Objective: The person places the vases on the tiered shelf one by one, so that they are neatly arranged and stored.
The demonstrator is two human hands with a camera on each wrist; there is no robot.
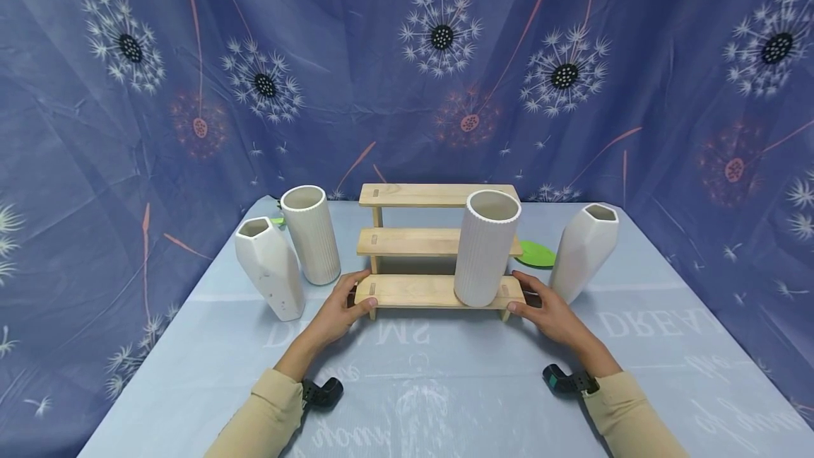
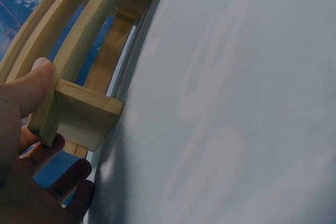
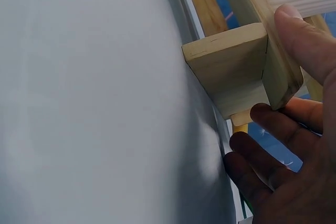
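A person's left hand (image 1: 340,309) grips the left end of a three-step wooden stand (image 1: 407,290) by its lowest board, thumb on top and forefinger beneath, while the right hand (image 1: 552,311) pinches the same board at the stand's right end. On that bottom step, toward the stand's right, rises a tall vase (image 1: 486,253), its base close to the front edge. A tilt or uneven pull by the two hands could topple the vase forward off the stand; a slide to the right might knock the faceted vase (image 1: 581,256) just beyond the right hand.

The stand is pale, smooth-planed wood with visible grain and squared boards. The vase on it is a matte white cylinder, finely ribbed, probably ceramic. To the stand's left are a matching ribbed cylinder (image 1: 313,239) and a white angular vase (image 1: 272,271) with a five-sided mouth; a flat green leaf shape (image 1: 536,254) lies to its right. Behind the stand hangs a creased blue dandelion-print cloth (image 1: 356,126).
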